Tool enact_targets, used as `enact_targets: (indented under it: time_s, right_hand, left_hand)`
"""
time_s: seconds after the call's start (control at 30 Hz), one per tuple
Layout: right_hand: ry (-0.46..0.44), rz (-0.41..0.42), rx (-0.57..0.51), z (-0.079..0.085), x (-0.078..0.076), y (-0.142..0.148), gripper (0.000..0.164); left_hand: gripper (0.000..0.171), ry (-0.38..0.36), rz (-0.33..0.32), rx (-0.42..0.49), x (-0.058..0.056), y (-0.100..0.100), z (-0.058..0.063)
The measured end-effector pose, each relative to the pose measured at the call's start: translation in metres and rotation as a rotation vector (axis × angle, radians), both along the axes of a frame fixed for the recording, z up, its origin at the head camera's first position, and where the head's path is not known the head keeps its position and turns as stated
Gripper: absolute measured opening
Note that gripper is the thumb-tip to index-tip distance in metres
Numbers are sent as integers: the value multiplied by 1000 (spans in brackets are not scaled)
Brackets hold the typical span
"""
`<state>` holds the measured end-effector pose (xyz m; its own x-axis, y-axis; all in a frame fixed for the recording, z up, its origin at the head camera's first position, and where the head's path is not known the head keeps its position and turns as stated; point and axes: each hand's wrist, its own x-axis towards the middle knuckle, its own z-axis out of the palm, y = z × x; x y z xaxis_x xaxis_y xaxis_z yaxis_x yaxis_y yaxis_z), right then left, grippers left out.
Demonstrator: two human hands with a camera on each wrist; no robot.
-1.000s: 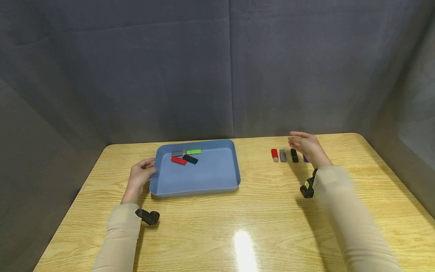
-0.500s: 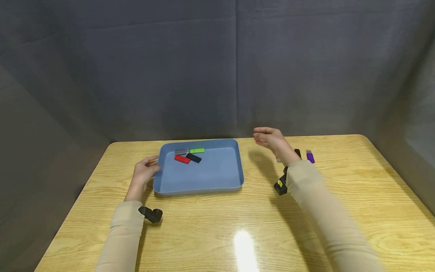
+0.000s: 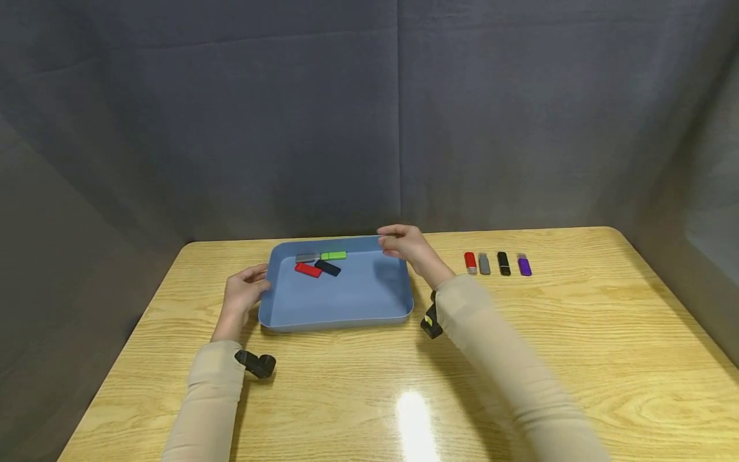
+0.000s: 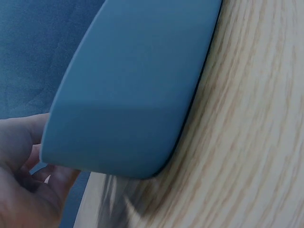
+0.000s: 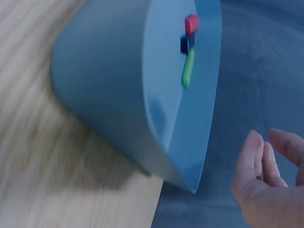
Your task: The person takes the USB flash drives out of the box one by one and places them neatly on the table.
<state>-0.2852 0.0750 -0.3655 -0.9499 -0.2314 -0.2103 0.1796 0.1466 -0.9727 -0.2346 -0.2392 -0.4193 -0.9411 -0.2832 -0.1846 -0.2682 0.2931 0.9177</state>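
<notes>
My left hand: at the left wall of the blue tray, fingers loosely bent and touching the wall from outside, without clasping it.
My right hand: above the tray's back right corner, apart from the rim; fingers slightly bent, a moderate gap between thumb and fingertips.
Inside the tray, towards its back left corner, four USB sticks in a loose cluster: one grey stick along the back wall; one green stick just right of it; one red stick in front of the grey; one black stick in front of the green. Whether all touch, I cannot tell.
Right of the tray, four more in a row, spaced apart: red USB stick, plug end nearest me; grey USB stick; black USB stick; purple USB stick, plug end away from me.
Under the tray: wood-grain table.
Behind the tray: dark grey curtain, with a vertical seam.
</notes>
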Motion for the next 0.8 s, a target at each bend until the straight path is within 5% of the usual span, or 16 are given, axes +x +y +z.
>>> enact_targets:
  time_s: [0.4, 0.8]
  right_hand:
    - [59, -26, 88, -25, 6, -47, 38]
    - [112, -8, 167, -42, 15, -65, 34]
  left_hand:
    - [53, 6, 29, -4, 2, -2, 0]
    - [53, 24, -8, 42, 5, -1, 0]
